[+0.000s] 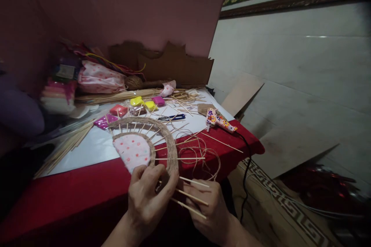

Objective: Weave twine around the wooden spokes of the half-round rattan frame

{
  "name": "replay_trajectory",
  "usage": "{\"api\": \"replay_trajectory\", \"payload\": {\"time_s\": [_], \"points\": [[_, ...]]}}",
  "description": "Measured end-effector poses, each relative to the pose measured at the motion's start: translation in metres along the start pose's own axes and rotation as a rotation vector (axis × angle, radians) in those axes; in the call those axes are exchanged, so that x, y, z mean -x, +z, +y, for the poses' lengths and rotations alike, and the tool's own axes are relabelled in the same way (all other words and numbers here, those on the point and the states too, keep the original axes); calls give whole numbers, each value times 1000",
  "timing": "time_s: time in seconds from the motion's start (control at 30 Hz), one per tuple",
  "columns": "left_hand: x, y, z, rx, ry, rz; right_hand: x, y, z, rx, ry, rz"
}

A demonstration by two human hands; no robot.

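A round woven piece (145, 142) lies at the near edge of the red-covered table (72, 189): a pink dotted fabric centre, a band of jute twine wound around it, and thin wooden sticks fanning outward. My left hand (147, 197) is closed on its near rim, thumb and fingers pinching the woven band. My right hand (211, 212) sits just to the right, fingers curled under the protruding sticks (193, 197), apparently gripping twine. Loose jute twine (203, 154) loops over the table edge beside the piece.
A white sheet (95, 146) covers the tabletop. On it: a dotted glue gun (220, 121) with black cord, scissors (174, 117), coloured clay blocks (145, 104), bundles of sticks (66, 146), a pink dotted bag (100, 79). Cardboard pieces (174, 65) lean against the wall.
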State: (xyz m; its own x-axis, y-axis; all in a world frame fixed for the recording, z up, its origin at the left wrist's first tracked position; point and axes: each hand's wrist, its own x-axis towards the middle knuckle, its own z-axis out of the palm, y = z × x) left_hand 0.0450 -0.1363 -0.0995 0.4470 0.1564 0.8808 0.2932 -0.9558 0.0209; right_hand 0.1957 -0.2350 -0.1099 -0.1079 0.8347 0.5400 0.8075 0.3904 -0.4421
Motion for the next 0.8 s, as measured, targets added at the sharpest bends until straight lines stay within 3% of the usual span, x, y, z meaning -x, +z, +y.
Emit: {"api": "replay_trajectory", "payload": {"time_s": [0.27, 0.43, 0.53, 0.67, 0.8], "points": [[-7, 1, 0, 62, -28, 36, -8, -10, -6, -115, 62, 52], [-20, 0, -3, 53, -50, 69, -16, -24, -9, -225, 135, 213], [-33, 3, -6, 37, -52, 87, -29, -28, -14, -484, 238, 273], [-46, 8, -9, -13, -66, 122, -53, -30, -16, -1042, 417, 136], [-45, 14, -8, -13, -94, 110, -65, -31, -4, -1096, 479, 97]]}}
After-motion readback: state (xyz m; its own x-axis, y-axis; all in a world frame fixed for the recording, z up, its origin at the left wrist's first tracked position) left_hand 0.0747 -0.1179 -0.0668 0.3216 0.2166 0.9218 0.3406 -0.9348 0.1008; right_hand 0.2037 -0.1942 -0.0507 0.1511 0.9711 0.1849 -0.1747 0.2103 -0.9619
